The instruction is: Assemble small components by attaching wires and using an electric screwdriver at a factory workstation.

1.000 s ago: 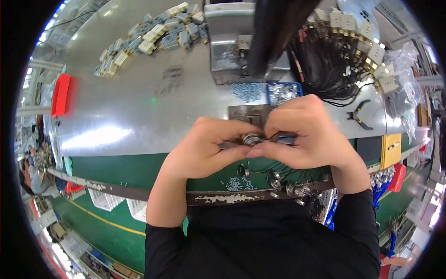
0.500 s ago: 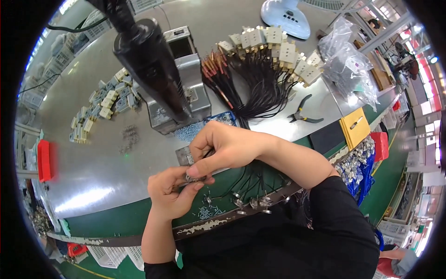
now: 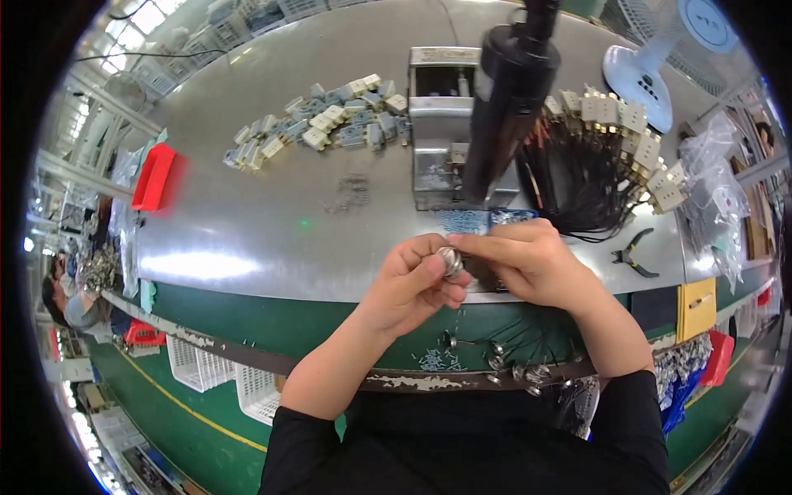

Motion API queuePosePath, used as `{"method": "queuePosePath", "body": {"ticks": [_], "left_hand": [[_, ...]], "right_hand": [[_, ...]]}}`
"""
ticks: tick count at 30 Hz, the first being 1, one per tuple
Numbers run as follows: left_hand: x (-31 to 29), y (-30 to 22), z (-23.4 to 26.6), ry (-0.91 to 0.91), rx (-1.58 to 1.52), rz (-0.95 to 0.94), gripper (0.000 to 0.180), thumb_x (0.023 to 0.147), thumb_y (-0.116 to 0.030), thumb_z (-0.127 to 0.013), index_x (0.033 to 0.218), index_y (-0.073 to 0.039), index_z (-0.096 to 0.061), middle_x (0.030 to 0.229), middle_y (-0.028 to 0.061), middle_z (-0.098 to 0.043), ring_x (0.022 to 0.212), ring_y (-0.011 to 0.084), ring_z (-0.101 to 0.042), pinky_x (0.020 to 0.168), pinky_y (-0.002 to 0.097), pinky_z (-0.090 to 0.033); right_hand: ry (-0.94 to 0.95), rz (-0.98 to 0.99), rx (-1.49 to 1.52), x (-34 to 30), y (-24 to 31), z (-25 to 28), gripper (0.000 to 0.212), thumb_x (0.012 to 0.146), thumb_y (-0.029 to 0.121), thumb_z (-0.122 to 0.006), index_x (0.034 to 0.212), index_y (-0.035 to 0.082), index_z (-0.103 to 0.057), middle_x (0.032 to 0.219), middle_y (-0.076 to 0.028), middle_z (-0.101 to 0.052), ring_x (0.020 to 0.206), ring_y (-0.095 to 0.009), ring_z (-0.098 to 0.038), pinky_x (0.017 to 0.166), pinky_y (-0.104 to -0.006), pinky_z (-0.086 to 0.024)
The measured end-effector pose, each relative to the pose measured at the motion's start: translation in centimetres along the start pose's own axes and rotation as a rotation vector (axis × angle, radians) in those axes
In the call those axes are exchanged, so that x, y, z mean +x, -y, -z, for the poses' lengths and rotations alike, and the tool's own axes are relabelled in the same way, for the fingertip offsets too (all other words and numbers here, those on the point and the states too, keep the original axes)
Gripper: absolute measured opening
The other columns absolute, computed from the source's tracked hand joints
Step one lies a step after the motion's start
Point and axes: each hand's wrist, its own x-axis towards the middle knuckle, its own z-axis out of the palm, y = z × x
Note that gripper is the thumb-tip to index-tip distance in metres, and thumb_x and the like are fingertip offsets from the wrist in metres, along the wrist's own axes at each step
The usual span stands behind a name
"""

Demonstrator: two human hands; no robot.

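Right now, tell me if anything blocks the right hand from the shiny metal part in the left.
Nothing visible does: the left hand holds the shiny metal part, and the right hand is close beside it; whether they touch is unclear.

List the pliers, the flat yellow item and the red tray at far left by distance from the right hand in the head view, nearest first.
From the right hand:
1. Pliers: just to its right, on the metal tabletop.
2. Flat yellow item: farther right, past the pliers.
3. Red tray: far left, across the table.
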Motion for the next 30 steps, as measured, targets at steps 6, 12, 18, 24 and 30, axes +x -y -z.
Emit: {"method": "queuePosePath", "body": {"ticks": [6, 12, 18, 24, 30], "left_hand": [[0.2, -0.8, -2.3, -0.203, 0.254, -0.012, 0.023, 0.108, -0.017, -0.064, 0.12, 0.003, -0.063, 0.103, 0.0163, -0.077, 0.086, 0.0225, -0.079, 0.079, 0.0333, -0.066], [0.2, -0.3, -2.9, -0.301, 0.893, -0.26, 0.019, 0.104, -0.002, -0.065, 0.12, 0.009, -0.061, 0.098, 0.0178, -0.078, 0.091, 0.0203, -0.078, 0.081, 0.0299, -0.064], [0.2, -0.2, -1.8, -0.233, 1.101, -0.432, 0.018, 0.102, 0.005, -0.065, 0.119, 0.009, -0.059, 0.102, 0.0186, -0.077, 0.098, 0.0201, -0.077, 0.084, 0.0288, -0.061], [0.1, -0.6, -1.4, -0.165, 0.946, -0.37, 0.017, 0.103, 0.003, -0.064, 0.118, 0.009, -0.057, 0.108, 0.021, -0.076, 0.098, 0.023, -0.077, 0.086, 0.0334, -0.063], [0.5, -0.9, -1.3, -0.123, 0.543, -0.176, 0.02, 0.105, -0.005, -0.064, 0.118, 0.006, -0.056, 0.11, 0.0238, -0.076, 0.097, 0.0299, -0.078, 0.085, 0.0401, -0.066]], "right_hand": [[0.062, -0.117, 0.141, 0.0, 0.7, -0.6, 0.049, 0.084, -0.005, -0.062, 0.133, -0.004, -0.068, 0.076, -0.016, -0.069, 0.065, -0.034, -0.07, 0.063, -0.0398, -0.056], [0.099, -0.197, 0.227, -0.4, 0.4, -1.3, 0.048, 0.089, -0.002, -0.061, 0.136, -0.008, -0.064, 0.078, -0.02, -0.07, 0.067, -0.036, -0.071, 0.065, -0.0391, -0.056], [0.104, -0.215, 0.347, -0.3, -0.2, -0.9, 0.047, 0.094, -0.001, -0.062, 0.141, -0.006, -0.062, 0.082, -0.02, -0.071, 0.071, -0.03, -0.072, 0.07, -0.0347, -0.055], [0.159, -0.415, 0.379, -0.1, 0.4, -0.1, 0.04, 0.098, 0.002, -0.066, 0.137, -0.004, -0.066, 0.09, -0.023, -0.074, 0.075, -0.03, -0.073, 0.072, -0.035, -0.056], [0.165, -0.288, 0.382, -0.1, 0.1, 0.6, 0.035, 0.097, 0.002, -0.067, 0.132, -0.004, -0.07, 0.092, -0.024, -0.075, 0.078, -0.031, -0.074, 0.072, -0.0365, -0.056]]}}
